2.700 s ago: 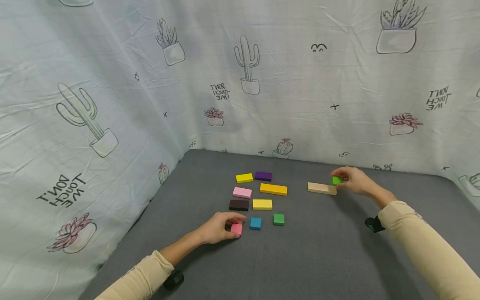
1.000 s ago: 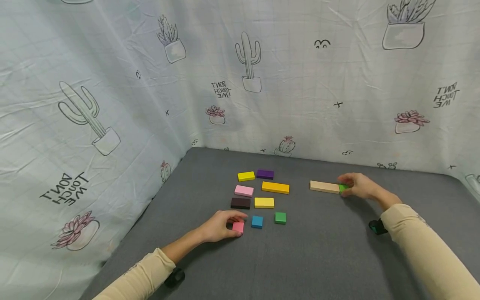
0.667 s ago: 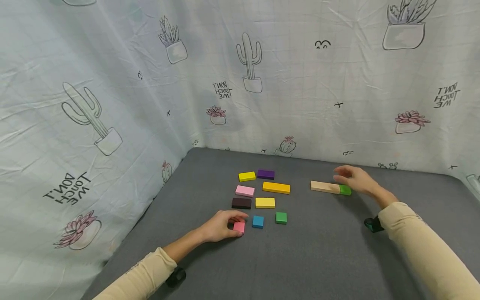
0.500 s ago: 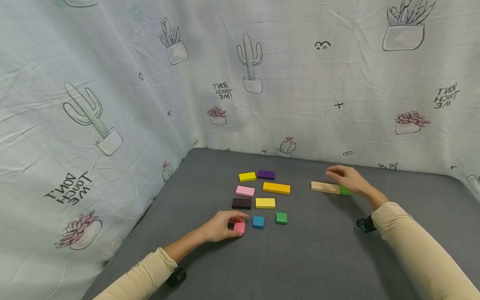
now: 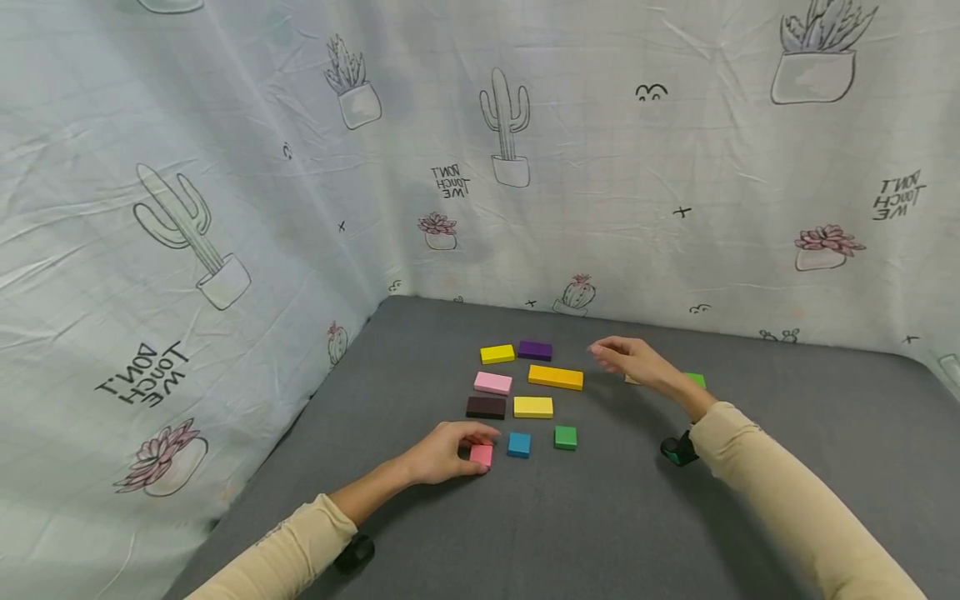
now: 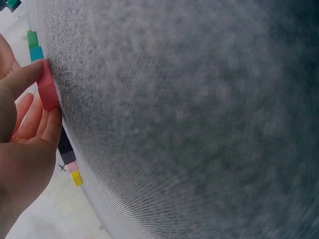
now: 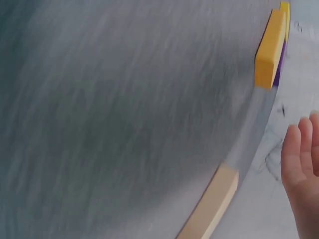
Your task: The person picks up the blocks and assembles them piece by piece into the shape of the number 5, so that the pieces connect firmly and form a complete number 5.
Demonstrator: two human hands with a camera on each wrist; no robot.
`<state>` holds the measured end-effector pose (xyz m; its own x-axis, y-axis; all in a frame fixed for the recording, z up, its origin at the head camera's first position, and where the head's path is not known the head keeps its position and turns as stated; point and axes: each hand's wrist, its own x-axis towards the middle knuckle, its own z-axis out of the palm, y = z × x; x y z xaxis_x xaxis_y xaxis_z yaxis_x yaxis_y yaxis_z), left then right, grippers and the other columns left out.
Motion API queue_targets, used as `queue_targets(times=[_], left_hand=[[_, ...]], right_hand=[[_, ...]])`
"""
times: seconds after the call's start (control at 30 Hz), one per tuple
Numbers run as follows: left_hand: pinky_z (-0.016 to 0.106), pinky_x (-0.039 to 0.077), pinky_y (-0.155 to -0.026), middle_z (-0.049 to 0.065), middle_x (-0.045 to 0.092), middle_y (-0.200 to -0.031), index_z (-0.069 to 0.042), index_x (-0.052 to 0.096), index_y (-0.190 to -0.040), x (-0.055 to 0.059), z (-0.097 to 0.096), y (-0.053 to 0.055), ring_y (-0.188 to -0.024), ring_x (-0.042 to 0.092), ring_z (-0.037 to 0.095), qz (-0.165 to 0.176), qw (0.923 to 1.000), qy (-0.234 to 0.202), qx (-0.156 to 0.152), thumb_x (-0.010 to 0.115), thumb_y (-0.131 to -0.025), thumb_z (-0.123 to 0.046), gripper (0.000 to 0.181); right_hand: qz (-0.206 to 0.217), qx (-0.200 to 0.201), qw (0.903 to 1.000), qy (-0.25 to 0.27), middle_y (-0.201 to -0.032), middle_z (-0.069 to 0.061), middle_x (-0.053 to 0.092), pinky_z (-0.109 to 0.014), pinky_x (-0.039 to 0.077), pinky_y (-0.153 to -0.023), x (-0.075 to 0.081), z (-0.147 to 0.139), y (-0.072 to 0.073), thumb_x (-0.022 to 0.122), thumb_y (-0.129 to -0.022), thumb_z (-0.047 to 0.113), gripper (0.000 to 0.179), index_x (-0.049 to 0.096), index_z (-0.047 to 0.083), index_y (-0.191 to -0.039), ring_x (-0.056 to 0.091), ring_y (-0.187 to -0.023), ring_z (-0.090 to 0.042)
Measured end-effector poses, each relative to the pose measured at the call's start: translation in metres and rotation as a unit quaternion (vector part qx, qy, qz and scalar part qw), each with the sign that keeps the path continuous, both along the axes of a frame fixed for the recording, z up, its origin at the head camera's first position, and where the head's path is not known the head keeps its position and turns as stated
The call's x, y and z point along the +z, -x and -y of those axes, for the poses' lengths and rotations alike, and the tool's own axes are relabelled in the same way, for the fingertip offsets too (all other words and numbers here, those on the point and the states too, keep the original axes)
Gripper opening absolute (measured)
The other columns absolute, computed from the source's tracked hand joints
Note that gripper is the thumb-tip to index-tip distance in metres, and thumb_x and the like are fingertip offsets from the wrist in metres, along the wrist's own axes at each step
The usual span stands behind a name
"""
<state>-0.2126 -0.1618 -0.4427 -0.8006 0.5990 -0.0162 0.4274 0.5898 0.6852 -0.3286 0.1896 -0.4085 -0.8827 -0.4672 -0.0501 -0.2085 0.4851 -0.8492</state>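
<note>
My left hand (image 5: 441,454) pinches a small coral-pink block (image 5: 481,455) between thumb and fingers. That block (image 6: 48,87) touches the grey table in the left wrist view. My right hand (image 5: 637,363) hovers above the table with loosely bent fingers and holds nothing. It is between the long orange block (image 5: 556,377) and a plain wooden block (image 7: 212,201). The right forearm hides most of the wooden block in the head view. Beyond the wrist a light green block (image 5: 696,380) shows in part.
Left of centre on the grey table (image 5: 600,517) lie yellow (image 5: 497,354), purple (image 5: 535,351), light pink (image 5: 492,383), dark brown (image 5: 486,407), pale yellow (image 5: 533,407), blue (image 5: 519,445) and green (image 5: 566,437) blocks. A printed white curtain (image 5: 600,183) stands behind.
My right hand set the light green block against the wooden block's right end, let it go, and moved left toward the orange block. My left hand stays on the coral-pink block.
</note>
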Motion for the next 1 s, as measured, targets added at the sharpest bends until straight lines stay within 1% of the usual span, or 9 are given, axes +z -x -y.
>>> queue_targets(times=[0.2, 0.3, 0.37, 0.57, 0.67, 0.77, 0.9, 1.0], left_hand=[[0.028, 0.046, -0.093, 0.002, 0.063, -0.114, -0.004, 0.058, -0.127, 0.0, 0.0, -0.001, -0.101, 0.057, 0.011, 0.005, 1.0, 0.0, -0.001, 0.074, -0.084, -0.008, 0.046], [0.028, 0.046, -0.093, 0.002, 0.063, -0.114, -0.005, 0.058, -0.127, 0.0, 0.0, -0.001, -0.101, 0.057, 0.011, 0.006, 1.0, 0.002, 0.0, 0.074, -0.084, -0.009, 0.046], [0.029, 0.046, -0.093, 0.001, 0.063, -0.114, -0.005, 0.059, -0.127, 0.0, 0.0, -0.002, -0.101, 0.057, 0.011, 0.006, 1.0, 0.003, 0.001, 0.074, -0.084, -0.009, 0.046], [0.029, 0.046, -0.093, 0.002, 0.063, -0.114, -0.004, 0.058, -0.127, 0.0, 0.0, -0.001, -0.101, 0.057, 0.011, 0.003, 1.0, 0.003, -0.002, 0.074, -0.084, -0.009, 0.046], [0.029, 0.046, -0.093, 0.002, 0.063, -0.115, -0.004, 0.059, -0.127, 0.001, 0.0, 0.0, -0.101, 0.058, 0.011, 0.004, 1.0, 0.004, 0.0, 0.074, -0.084, -0.009, 0.045], [0.03, 0.046, -0.093, 0.002, 0.063, -0.114, -0.004, 0.059, -0.127, 0.001, 0.0, 0.001, -0.101, 0.058, 0.011, 0.006, 1.0, 0.004, 0.003, 0.074, -0.084, -0.01, 0.045], [0.029, 0.046, -0.093, 0.001, 0.063, -0.114, -0.005, 0.059, -0.127, 0.0, 0.0, 0.001, -0.101, 0.057, 0.011, 0.009, 0.9999, 0.004, 0.004, 0.074, -0.084, -0.01, 0.045], [0.028, 0.046, -0.092, 0.001, 0.063, -0.114, -0.005, 0.058, -0.127, -0.001, 0.0, 0.002, -0.101, 0.057, 0.011, 0.009, 1.0, 0.001, 0.004, 0.074, -0.084, -0.01, 0.045]], right_hand=[[0.033, 0.038, 0.9983, 0.031, -0.128, -0.026, 0.052, -0.048, 0.042, -0.097, -0.008, 0.022, -0.003, 0.042, -0.104, 0.03, 0.047, 0.047, -0.007, -0.133, 0.052, -0.112, -0.036], [0.039, 0.055, 0.997, 0.039, -0.128, -0.026, 0.052, -0.048, 0.042, -0.097, -0.01, 0.03, -0.005, 0.039, -0.105, 0.027, 0.045, 0.048, -0.007, -0.132, 0.051, -0.112, -0.036], [0.041, 0.067, 0.9961, 0.041, -0.127, -0.025, 0.052, -0.047, 0.042, -0.097, -0.011, 0.035, -0.006, 0.039, -0.105, 0.027, 0.045, 0.049, -0.008, -0.131, 0.051, -0.113, -0.036], [0.051, 0.08, 0.9951, 0.028, -0.127, -0.024, 0.053, -0.048, 0.041, -0.098, -0.012, 0.05, -0.007, 0.039, -0.105, 0.03, 0.046, 0.05, -0.006, -0.131, 0.05, -0.115, -0.036], [0.045, 0.085, 0.9953, 0.014, -0.127, -0.022, 0.054, -0.046, 0.043, -0.097, -0.013, 0.058, -0.009, 0.042, -0.104, 0.03, 0.045, 0.051, -0.005, -0.131, 0.052, -0.114, -0.035], [0.024, 0.097, 0.995, -0.006, -0.126, -0.018, 0.056, -0.044, 0.044, -0.095, -0.016, 0.065, -0.01, 0.048, -0.101, 0.03, 0.043, 0.054, -0.002, -0.129, 0.054, -0.111, -0.031], [-0.003, 0.127, 0.9915, -0.026, -0.122, -0.015, 0.059, -0.042, 0.046, -0.092, -0.021, 0.072, -0.012, 0.058, -0.097, 0.022, 0.037, 0.057, -0.001, -0.126, 0.055, -0.107, -0.027], [-0.012, 0.151, 0.988, -0.03, -0.118, -0.014, 0.06, -0.042, 0.047, -0.091, -0.023, 0.076, -0.013, 0.064, -0.093, 0.014, 0.037, 0.057, -0.002, -0.125, 0.056, -0.105, -0.027]])
